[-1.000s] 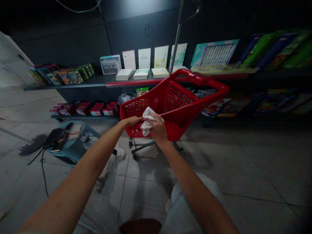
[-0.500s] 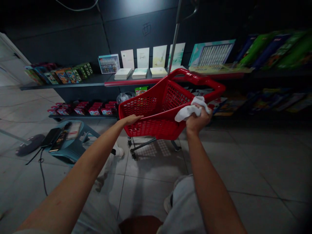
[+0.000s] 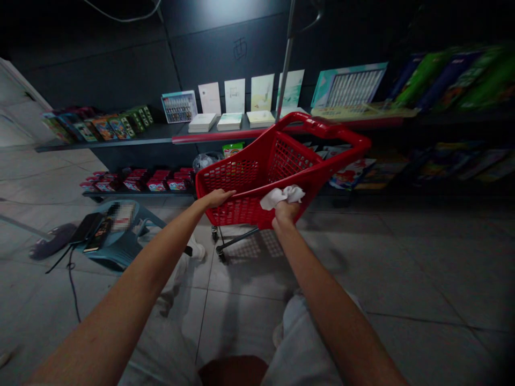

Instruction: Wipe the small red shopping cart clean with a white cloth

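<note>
A red plastic shopping cart (image 3: 257, 166) with a mesh basket stands sideways in front of me, its handle at the upper right. My left hand (image 3: 217, 198) is closed over the near rim of the basket, towards the cart's front end. In my right hand (image 3: 287, 212) is a crumpled white cloth (image 3: 281, 196), held against the near side of the basket below the rim. The fingers of the right hand are partly hidden by the cloth and the wrist.
Behind the cart runs a dark shelf (image 3: 161, 135) with books (image 3: 202, 123), boxed sets and packets. Red boxes (image 3: 137, 179) sit on the lower shelf. At left, a blue-green stool (image 3: 120, 244) carries phones (image 3: 98, 236). A metal pole (image 3: 286, 69) rises behind the cart.
My right hand has moved left and down with the cloth, from near the cart's handle to the basket's side. My left hand stays on the rim, and the cart looks still.
</note>
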The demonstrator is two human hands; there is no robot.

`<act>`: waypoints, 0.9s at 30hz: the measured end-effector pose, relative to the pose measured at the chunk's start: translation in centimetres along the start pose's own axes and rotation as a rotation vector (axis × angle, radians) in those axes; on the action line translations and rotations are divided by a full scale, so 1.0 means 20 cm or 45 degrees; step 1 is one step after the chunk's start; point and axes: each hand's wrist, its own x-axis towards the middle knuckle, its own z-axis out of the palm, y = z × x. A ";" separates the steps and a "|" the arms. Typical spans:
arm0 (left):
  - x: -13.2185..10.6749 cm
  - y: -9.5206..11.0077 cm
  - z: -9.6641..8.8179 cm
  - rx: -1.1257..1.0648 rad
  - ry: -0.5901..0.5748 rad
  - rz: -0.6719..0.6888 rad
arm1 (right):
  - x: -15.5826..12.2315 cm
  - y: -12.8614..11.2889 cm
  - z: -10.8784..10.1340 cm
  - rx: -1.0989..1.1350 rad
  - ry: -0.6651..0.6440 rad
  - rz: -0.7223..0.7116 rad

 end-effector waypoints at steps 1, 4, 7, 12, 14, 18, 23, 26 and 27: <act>0.00 0.00 0.00 0.028 0.009 -0.006 | -0.06 0.01 0.04 -0.020 -0.063 -0.026; 0.00 0.00 0.00 0.078 0.041 0.004 | -0.21 0.02 0.11 -0.114 -0.232 -0.080; -0.01 0.01 -0.01 0.114 0.083 0.009 | -0.33 0.03 0.13 -0.224 -0.288 -0.192; -0.12 0.04 0.05 0.300 0.487 -0.033 | -0.50 -0.02 0.08 -0.430 -0.477 -0.604; -0.18 0.04 0.10 0.376 0.658 -0.108 | -0.52 -0.04 0.04 -0.508 -0.548 -0.742; -0.23 0.03 0.15 0.419 0.730 -0.190 | -0.41 -0.08 -0.04 -0.656 -0.737 -1.071; -0.22 0.01 0.13 0.439 0.704 -0.199 | -0.14 -0.23 -0.12 -0.604 -0.708 -1.116; -0.21 -0.01 0.12 0.440 0.713 -0.165 | 0.03 -0.37 -0.22 -0.560 -0.428 -1.109; -0.20 -0.02 0.12 0.437 0.718 -0.158 | 0.09 -0.41 -0.26 -0.567 -0.289 -1.101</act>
